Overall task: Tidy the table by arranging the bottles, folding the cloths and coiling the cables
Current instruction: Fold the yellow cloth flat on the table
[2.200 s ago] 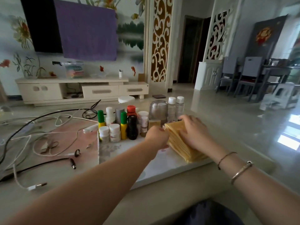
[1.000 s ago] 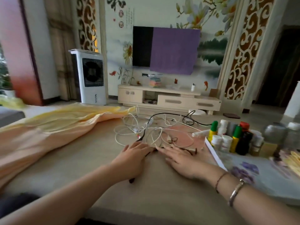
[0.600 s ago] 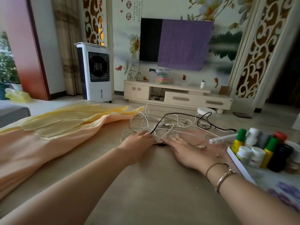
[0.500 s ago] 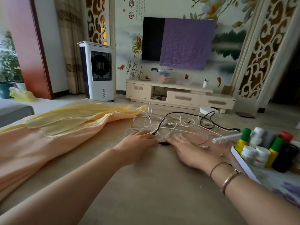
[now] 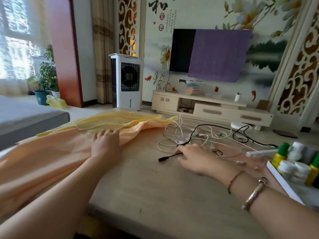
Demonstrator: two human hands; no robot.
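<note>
The left hand (image 5: 105,145) is lying flat, fingers spread, on the peach cloth (image 5: 43,163) at nine o'clock; the right hand (image 5: 193,158) fingers are curling around the black cable (image 5: 170,156) at two o'clock on the tabletop (image 5: 155,195).

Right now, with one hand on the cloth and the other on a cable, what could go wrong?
1. The black cable under the right hand runs into the tangle of white cables; pulling it may tighten the knot.
2. The tangle lies close to the bottles; dragged cables might tip them.
3. The left hand rests on the peach cloth, whose edge nears the cables and could snag.
</note>
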